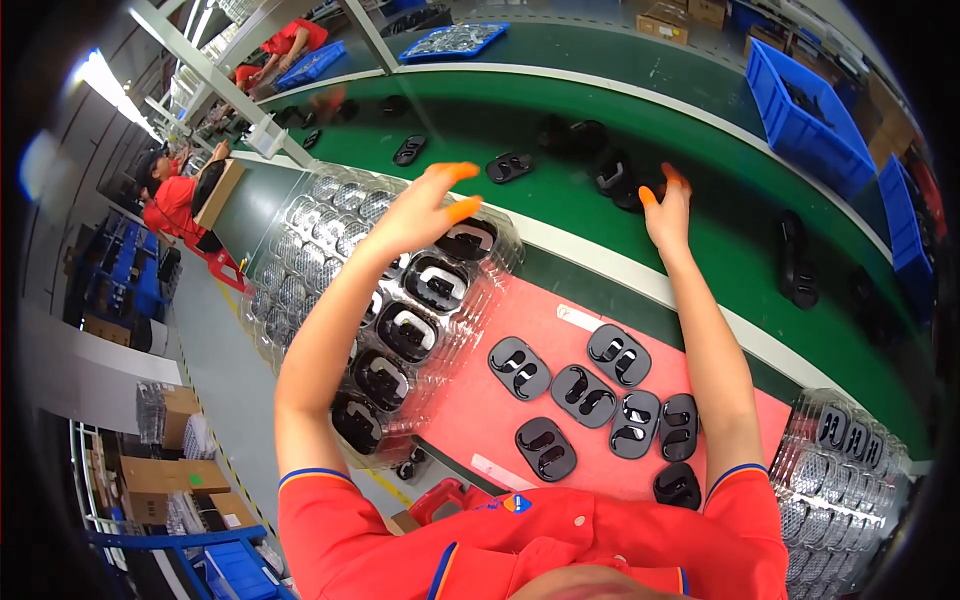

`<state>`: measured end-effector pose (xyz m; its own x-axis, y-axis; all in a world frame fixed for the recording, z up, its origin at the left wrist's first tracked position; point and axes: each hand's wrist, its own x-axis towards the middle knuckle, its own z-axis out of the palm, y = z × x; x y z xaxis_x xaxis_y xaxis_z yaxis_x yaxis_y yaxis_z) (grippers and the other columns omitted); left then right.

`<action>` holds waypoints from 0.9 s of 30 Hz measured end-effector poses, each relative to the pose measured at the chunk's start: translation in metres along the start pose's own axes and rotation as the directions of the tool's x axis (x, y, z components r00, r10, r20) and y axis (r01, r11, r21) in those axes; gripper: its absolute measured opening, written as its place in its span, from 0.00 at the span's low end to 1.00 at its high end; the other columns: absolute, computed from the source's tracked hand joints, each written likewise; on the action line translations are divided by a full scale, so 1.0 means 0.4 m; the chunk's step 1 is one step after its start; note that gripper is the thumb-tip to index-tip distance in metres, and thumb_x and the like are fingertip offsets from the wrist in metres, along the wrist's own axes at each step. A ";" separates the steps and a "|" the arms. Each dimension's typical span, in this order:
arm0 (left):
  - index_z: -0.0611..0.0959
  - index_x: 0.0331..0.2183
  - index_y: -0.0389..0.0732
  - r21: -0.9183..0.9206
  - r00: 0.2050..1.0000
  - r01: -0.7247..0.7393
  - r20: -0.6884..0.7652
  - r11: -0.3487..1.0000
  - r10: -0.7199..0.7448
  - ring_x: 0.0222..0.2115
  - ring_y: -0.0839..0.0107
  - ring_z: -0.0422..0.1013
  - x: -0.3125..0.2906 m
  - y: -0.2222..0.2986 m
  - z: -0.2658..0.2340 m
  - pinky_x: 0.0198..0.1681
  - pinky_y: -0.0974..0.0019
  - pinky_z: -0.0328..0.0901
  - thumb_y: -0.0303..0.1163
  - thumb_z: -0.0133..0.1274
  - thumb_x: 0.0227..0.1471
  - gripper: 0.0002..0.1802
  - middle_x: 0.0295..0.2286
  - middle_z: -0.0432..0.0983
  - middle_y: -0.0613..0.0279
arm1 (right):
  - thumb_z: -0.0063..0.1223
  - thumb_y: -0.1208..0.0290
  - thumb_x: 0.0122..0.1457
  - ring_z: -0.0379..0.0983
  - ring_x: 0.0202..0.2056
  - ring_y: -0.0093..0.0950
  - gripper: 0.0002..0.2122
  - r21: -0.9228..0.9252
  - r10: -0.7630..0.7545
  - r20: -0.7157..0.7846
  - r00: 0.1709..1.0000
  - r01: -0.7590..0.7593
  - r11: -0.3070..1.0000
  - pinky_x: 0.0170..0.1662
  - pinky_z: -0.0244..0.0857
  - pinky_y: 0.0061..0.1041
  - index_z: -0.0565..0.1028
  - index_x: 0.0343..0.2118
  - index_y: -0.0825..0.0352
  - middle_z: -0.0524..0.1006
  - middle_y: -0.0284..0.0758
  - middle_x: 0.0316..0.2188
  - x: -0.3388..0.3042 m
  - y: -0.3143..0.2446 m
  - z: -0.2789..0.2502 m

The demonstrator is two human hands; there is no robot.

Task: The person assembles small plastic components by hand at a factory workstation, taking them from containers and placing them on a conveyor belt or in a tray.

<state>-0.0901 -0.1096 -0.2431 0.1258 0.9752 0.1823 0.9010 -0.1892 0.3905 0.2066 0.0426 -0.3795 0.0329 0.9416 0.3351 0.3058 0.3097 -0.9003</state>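
Note:
My left hand [425, 208] has orange covers on its fingertips and hovers by the upper right of the clear plastic tray, thumb and forefinger apart, with nothing between them. The tray [490, 290] holds rounded black parts [437, 283] in its cells. My right hand [668, 212], also with orange fingertips, reaches over the green belt [700, 150]. Its thumb and fingers are apart, beside dark parts [613, 178]; whether the thumb touches one I cannot tell. Several oval black pieces with two slots [520, 368] lie on the pink mat [470, 405] between my arms.
More black parts [510, 167] are spread along the belt. A white rail [600, 262] separates it from the mat. Another clear tray [835, 480] stands at the right. Blue bins [810, 120] line the far right side. Other people in red [178, 200] work at the left.

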 end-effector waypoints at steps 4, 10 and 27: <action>0.62 0.55 0.33 0.300 0.987 0.158 -0.075 0.941 -0.142 0.56 0.44 0.52 -0.107 -0.120 0.043 0.59 0.55 0.49 0.47 0.53 0.48 0.39 0.54 0.55 0.36 | 0.52 0.77 0.50 0.55 0.55 0.46 0.22 -0.318 -0.560 -0.084 0.824 0.510 0.799 0.58 0.47 0.37 0.67 0.51 0.63 0.63 0.48 0.53 -0.030 -0.085 0.018; 0.68 0.50 0.32 0.464 0.975 0.220 -0.077 0.858 -0.209 0.52 0.49 0.60 -0.105 -0.061 0.028 0.55 0.55 0.55 0.38 0.52 0.43 0.32 0.49 0.65 0.42 | 0.51 0.77 0.50 0.51 0.58 0.49 0.27 -0.259 -0.374 0.632 0.679 0.640 0.723 0.60 0.48 0.40 0.61 0.56 0.62 0.55 0.50 0.58 -0.069 -0.108 0.220; 0.76 0.38 0.37 -0.942 0.928 0.130 0.225 -0.309 -0.297 0.34 0.40 0.73 0.142 -0.083 0.065 0.34 0.45 0.70 0.67 0.25 0.53 0.43 0.33 0.75 0.43 | 0.58 0.68 0.48 0.68 0.43 0.42 0.17 -0.527 -0.172 0.581 0.796 0.528 0.666 0.44 0.65 0.36 0.68 0.39 0.67 0.71 0.46 0.40 -0.122 -0.186 0.118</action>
<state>-0.1021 -0.0449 -0.2690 -0.0577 0.9869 -0.1504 -0.6537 0.0765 0.7529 0.1371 -0.0202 -0.3421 -0.5787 0.7729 0.2601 0.7222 0.6339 -0.2766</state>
